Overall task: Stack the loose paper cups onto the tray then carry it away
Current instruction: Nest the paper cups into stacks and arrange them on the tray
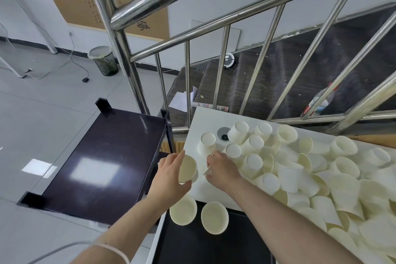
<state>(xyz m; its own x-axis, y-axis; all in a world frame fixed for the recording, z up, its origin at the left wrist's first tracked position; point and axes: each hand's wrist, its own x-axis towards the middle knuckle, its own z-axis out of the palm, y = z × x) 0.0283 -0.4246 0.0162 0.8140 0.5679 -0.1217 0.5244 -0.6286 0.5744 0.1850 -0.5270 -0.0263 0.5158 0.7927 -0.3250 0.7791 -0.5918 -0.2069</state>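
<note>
Several loose cream paper cups [310,169] lie scattered over a white table [199,126] on the right. My left hand [169,171] grips one paper cup [187,169] on its side, mouth toward me, at the table's left edge. My right hand [220,166] rests on the table beside it and pinches another cup [209,171], mostly hidden under the fingers. Two upright cup stacks [183,210] [214,217] stand at the far edge of a black tray [203,248] below the table's near corner.
A dark glossy cart shelf [102,156] stands to the left of the table. A steel stair railing [192,53] runs behind, with dark stairs beyond holding a plastic bottle [320,102] and papers. A bin [104,60] stands on the grey tiled floor.
</note>
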